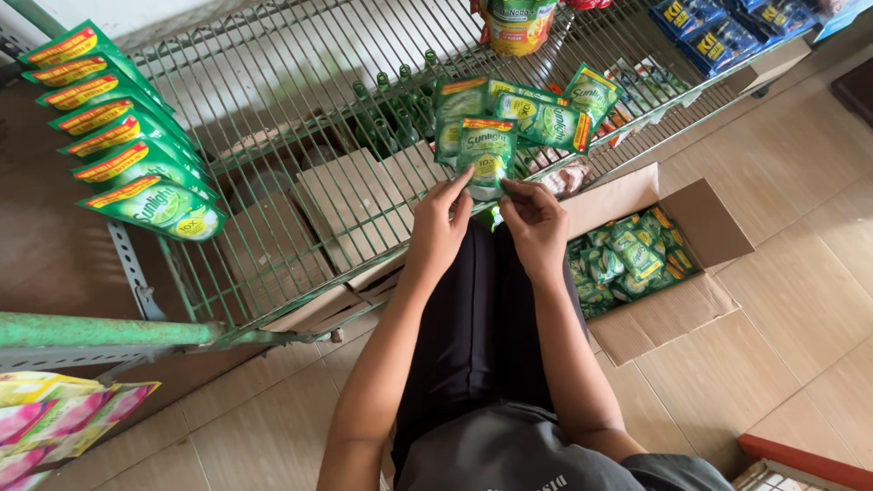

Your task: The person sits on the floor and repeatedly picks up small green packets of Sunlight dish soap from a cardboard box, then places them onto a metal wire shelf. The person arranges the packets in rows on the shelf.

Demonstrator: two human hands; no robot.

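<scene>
Green plastic soap sachet [486, 153] is pinched at its lower edge by both the left hand [440, 227] and right hand [535, 225], fingers clamped. It rests on the green wire shelf [273, 109]; the open cardboard box [677, 273] of sachets sits beside.

Both forearms reach forward, away from the body, and converge. The left hand [440, 221] and right hand [535, 221] sit close together at the same height, fingers curled in a pinch, thumbs facing inward.
</scene>
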